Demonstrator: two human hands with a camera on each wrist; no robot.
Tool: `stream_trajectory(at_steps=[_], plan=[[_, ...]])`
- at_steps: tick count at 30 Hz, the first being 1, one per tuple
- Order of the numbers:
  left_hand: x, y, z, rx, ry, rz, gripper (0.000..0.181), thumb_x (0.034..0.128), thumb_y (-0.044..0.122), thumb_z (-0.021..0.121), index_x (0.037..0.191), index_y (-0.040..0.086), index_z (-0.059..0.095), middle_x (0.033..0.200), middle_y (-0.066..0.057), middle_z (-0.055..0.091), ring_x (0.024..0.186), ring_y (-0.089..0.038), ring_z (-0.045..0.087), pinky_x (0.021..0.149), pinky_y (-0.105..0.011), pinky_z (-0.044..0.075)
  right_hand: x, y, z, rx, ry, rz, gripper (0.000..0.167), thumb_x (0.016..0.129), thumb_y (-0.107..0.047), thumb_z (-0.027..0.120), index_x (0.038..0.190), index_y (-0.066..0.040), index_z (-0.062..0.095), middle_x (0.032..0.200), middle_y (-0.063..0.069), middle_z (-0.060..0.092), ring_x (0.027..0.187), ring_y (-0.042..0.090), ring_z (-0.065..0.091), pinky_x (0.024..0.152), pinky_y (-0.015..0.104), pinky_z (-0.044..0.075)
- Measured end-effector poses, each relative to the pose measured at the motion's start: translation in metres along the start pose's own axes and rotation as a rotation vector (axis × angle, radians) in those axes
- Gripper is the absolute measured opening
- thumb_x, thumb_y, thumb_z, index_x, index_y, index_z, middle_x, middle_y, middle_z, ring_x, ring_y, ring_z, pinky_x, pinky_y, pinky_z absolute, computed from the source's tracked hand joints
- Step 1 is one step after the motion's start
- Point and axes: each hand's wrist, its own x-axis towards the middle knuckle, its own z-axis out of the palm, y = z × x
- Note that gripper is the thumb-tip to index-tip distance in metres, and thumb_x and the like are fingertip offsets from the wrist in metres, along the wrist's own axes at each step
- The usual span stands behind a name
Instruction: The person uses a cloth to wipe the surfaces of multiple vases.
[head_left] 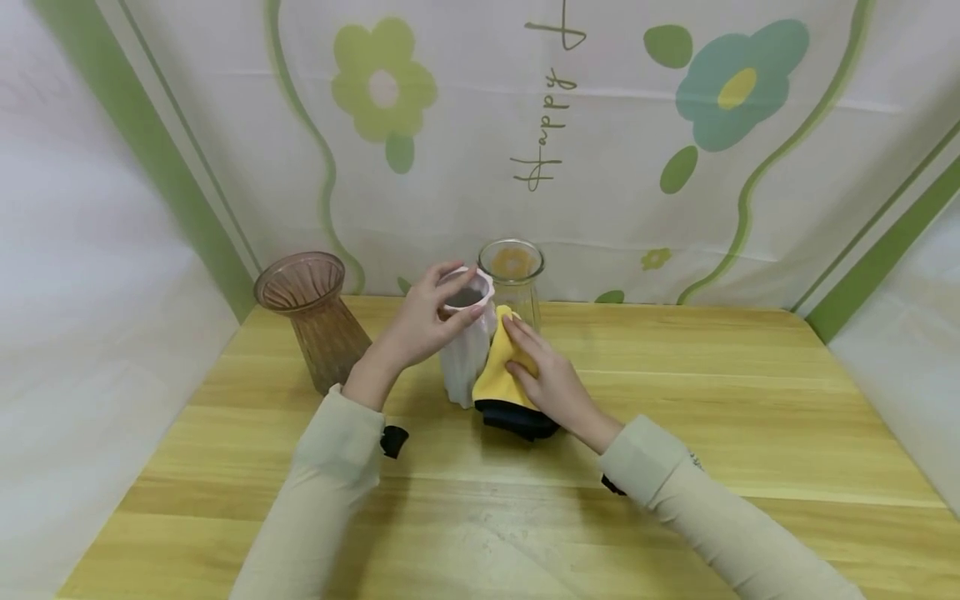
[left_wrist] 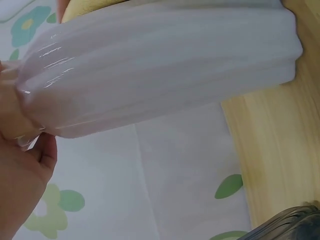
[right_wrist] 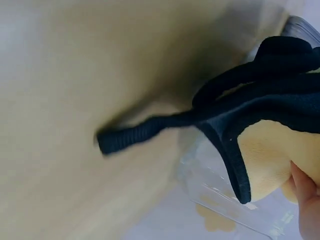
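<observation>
Currently, a person in pale cream sleeves [head_left: 322,467] is working with both hands over a yellow wood-grain table [head_left: 750,433]. A tall white fluted vase with a scalloped rim [head_left: 461,358] is standing roughly upright toward the table's far edge, a little left of that edge's midpoint; whether its base is fully resting on the surface, the views are not making certain. The left hand [head_left: 423,317] is gripping this vase at its mouth, the fingers spreading over the rim and the thumb lying along the near side. The right hand [head_left: 551,375] is pinching a soft yellow cloth with thick black trim [head_left: 495,375] and holding it up against the vase's right side, the black border hanging lowest, toward the table's near edge. Just behind the cloth, a clear glass vase with a round rim [head_left: 517,292] is standing close to the far edge, partly hidden. Nearer the far left corner, a brownish-pink ribbed glass vase with a flared mouth [head_left: 322,333] is standing apart from the white one, just beyond the left wrist. Beyond the far edge, a white backdrop printed with green and blue flowers [head_left: 600,208] is hanging, the word "Happy" running sideways up it.
</observation>
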Motion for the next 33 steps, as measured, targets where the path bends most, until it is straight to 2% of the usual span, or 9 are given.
stream_trajectory(at_steps=[5, 7, 10, 12, 14, 19, 23, 28, 33], plan=[[-0.001, -0.001, -0.006, -0.066, -0.076, 0.01, 0.075, 0.094, 0.055, 0.046, 0.149, 0.006, 0.032, 0.157, -0.017, 0.018, 0.141, -0.036, 0.031, 0.099, -0.048, 0.048, 0.008, -0.006, -0.005, 0.031, 0.035, -0.036, 0.061, 0.086, 0.003, 0.065, 0.142, -0.001, 0.042, 0.146, 0.019, 0.043, 0.133, 0.034, 0.046, 0.103, 0.041, 0.045], [-0.001, -0.002, -0.007, -0.077, -0.085, 0.017, 0.073, 0.0949, 0.054, 0.046, 0.149, 0.006, 0.031, 0.158, -0.016, 0.017, 0.141, -0.036, 0.031, 0.099, -0.048, 0.048, 0.009, -0.006, -0.005, 0.039, 0.033, -0.038, 0.061, 0.085, 0.003, 0.066, 0.141, 0.0, 0.043, 0.145, 0.021, 0.044, 0.132, 0.035, 0.046, 0.103, 0.042, 0.045], [-0.001, -0.004, -0.005, -0.072, -0.076, 0.018, 0.065, 0.0976, 0.042, 0.05, 0.149, 0.007, 0.031, 0.158, -0.015, 0.016, 0.14, -0.035, 0.032, 0.097, -0.046, 0.05, 0.006, -0.004, -0.002, 0.044, 0.011, -0.026, 0.06, 0.085, 0.004, 0.066, 0.14, 0.001, 0.044, 0.143, 0.024, 0.045, 0.131, 0.038, 0.047, 0.103, 0.045, 0.044], [-0.001, -0.004, -0.004, -0.067, -0.062, 0.008, 0.06, 0.0979, 0.033, 0.052, 0.148, 0.008, 0.033, 0.158, -0.016, 0.016, 0.137, -0.034, 0.037, 0.094, -0.044, 0.052, 0.003, -0.001, 0.001, 0.031, -0.018, -0.005, 0.06, 0.085, 0.002, 0.066, 0.141, 0.001, 0.044, 0.143, 0.024, 0.045, 0.13, 0.039, 0.047, 0.103, 0.047, 0.044], [0.0, -0.004, -0.003, -0.07, -0.046, -0.013, 0.059, 0.0969, 0.031, 0.054, 0.148, 0.011, 0.034, 0.158, -0.016, 0.015, 0.13, -0.033, 0.047, 0.092, -0.042, 0.053, -0.001, 0.002, 0.003, 0.014, -0.051, 0.023, 0.06, 0.086, 0.001, 0.066, 0.141, 0.0, 0.044, 0.143, 0.024, 0.045, 0.131, 0.039, 0.046, 0.103, 0.047, 0.044], [0.002, -0.003, 0.0, -0.058, -0.01, -0.054, 0.065, 0.094, 0.048, 0.054, 0.148, 0.015, 0.037, 0.154, -0.019, 0.015, 0.104, -0.031, 0.063, 0.088, -0.038, 0.055, -0.008, 0.009, 0.008, -0.023, -0.115, 0.089, 0.058, 0.088, -0.002, 0.064, 0.142, -0.003, 0.044, 0.143, 0.023, 0.046, 0.131, 0.039, 0.046, 0.103, 0.048, 0.044], [0.003, -0.003, 0.002, -0.024, 0.007, -0.046, 0.064, 0.0941, 0.048, 0.053, 0.147, 0.014, 0.038, 0.15, -0.022, 0.02, 0.102, -0.033, 0.065, 0.089, -0.038, 0.055, -0.011, 0.011, 0.009, -0.034, -0.137, 0.108, 0.057, 0.089, -0.002, 0.064, 0.142, -0.004, 0.044, 0.143, 0.023, 0.046, 0.131, 0.039, 0.046, 0.103, 0.049, 0.043], [0.003, -0.003, 0.001, -0.018, 0.009, -0.062, 0.06, 0.0942, 0.035, 0.059, 0.146, 0.012, 0.039, 0.15, -0.02, 0.025, 0.106, -0.034, 0.063, 0.091, -0.038, 0.054, -0.011, 0.01, 0.008, -0.027, -0.106, 0.095, 0.059, 0.088, -0.002, 0.064, 0.143, -0.005, 0.043, 0.144, 0.022, 0.045, 0.131, 0.038, 0.046, 0.103, 0.048, 0.044], [0.002, -0.004, -0.004, -0.032, 0.004, -0.076, 0.068, 0.0914, 0.044, 0.06, 0.147, 0.012, 0.038, 0.153, -0.014, 0.028, 0.122, -0.033, 0.053, 0.094, -0.04, 0.052, -0.004, 0.004, 0.002, -0.001, -0.034, 0.043, 0.061, 0.087, 0.0, 0.065, 0.144, -0.004, 0.042, 0.146, 0.021, 0.044, 0.131, 0.038, 0.046, 0.103, 0.047, 0.044]])
